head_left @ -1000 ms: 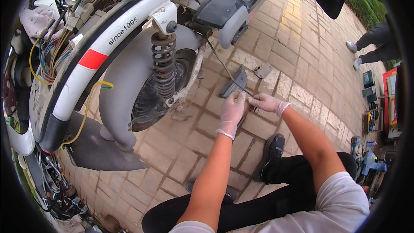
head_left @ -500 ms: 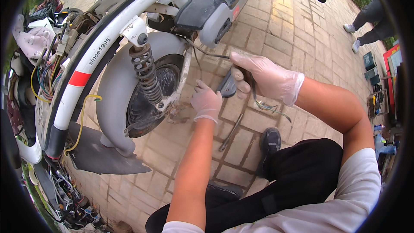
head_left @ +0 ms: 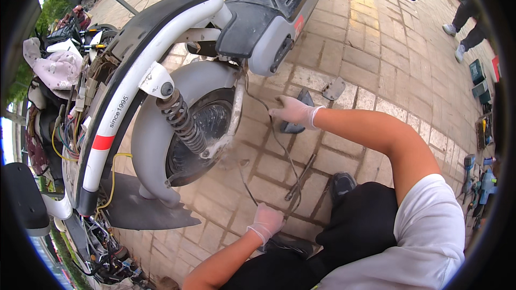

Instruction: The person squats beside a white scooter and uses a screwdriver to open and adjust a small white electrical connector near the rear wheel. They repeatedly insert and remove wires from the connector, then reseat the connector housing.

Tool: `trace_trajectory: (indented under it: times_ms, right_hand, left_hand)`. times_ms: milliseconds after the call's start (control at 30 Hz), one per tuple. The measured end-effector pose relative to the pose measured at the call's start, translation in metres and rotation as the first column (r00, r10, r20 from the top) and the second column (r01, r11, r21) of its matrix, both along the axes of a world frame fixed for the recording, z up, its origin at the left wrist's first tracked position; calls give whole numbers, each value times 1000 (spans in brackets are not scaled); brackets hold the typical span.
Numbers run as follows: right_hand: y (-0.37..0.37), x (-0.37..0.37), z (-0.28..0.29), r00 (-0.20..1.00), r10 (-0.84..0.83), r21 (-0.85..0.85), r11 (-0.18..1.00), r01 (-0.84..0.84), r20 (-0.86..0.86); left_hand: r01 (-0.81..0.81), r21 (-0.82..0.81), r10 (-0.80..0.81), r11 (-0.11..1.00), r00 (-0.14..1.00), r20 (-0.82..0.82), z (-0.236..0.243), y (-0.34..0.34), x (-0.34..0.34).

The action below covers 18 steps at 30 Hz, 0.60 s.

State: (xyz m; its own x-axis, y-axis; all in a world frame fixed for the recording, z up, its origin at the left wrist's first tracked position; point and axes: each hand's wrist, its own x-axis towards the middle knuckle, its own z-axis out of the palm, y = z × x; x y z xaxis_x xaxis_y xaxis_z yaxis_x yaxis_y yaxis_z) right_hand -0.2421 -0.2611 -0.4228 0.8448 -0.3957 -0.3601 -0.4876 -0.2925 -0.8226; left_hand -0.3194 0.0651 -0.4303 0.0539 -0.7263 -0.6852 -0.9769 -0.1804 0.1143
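Now my left hand (head_left: 269, 219) has dropped from beside the wheel (head_left: 203, 134) to near the shoe (head_left: 293, 244), its fingers closed around the dark cable (head_left: 288, 156). My right hand (head_left: 294, 112), which held the cable raised half a second ago, sits lower, over the grey plastic piece (head_left: 305, 96); I cannot tell whether its fingertips pinch the cable. That cable loops down from under the scooter (head_left: 252, 32), passing near the rod-shaped tool (head_left: 304, 173).
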Motion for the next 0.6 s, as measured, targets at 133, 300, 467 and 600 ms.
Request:
trace_trajectory:
  times_ms: [133, 300, 467, 600]
  right_hand:
    - [6, 37, -16, 973, -162, 668, 744, 12, 162]
    - [-6, 64, -15, 945, -308, 724, 676, 136, 110]
    - [-11, 86, -16, 882, -310, 362, 915, 176, 354]
    - [2, 62, -24, 941, -302, 692, 713, 118, 151]
  left_hand:
    - [64, -91, -69, 994, 996, -57, 15, 9, -14]
    - [-33, -201, 12, 979, 995, -102, 16, 25, -3]
    - [-129, -189, 91, 974, 977, -195, 20, -3, -8]
    - [-169, -86, 153, 982, 975, -162, 28, -24, -2]
